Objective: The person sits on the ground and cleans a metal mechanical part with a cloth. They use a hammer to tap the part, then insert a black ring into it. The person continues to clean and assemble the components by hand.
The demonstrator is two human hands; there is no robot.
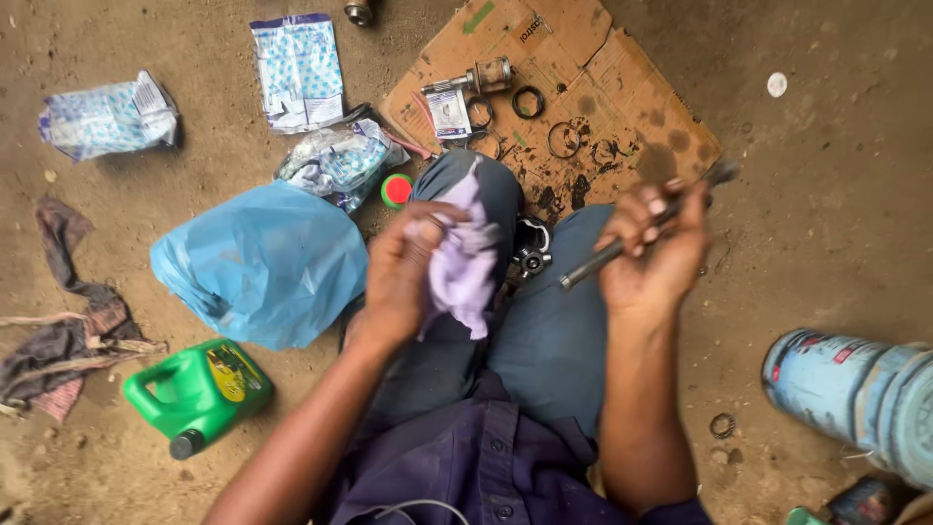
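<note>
Gripping a lilac rag [465,261], the left hand [400,274] hides its middle; right hand [653,261] clasps a metal rod [637,231].

My left hand [403,267] sits just left of the frame's centre, raised in front of my bent knees, back of the hand toward the camera. Its fingers are curled shut around a bunched lilac cloth [465,255] (thumb tucked toward the upper right, pressed into the folds). The left forearm runs down to the lower left, bare to the elbow. My right hand [656,255] is right of centre, a little higher, palm turned inward. Its fingers pinch a thin dark metal rod [637,238] that slants from lower left to upper right. The right forearm drops almost straight to the bottom edge.
</note>
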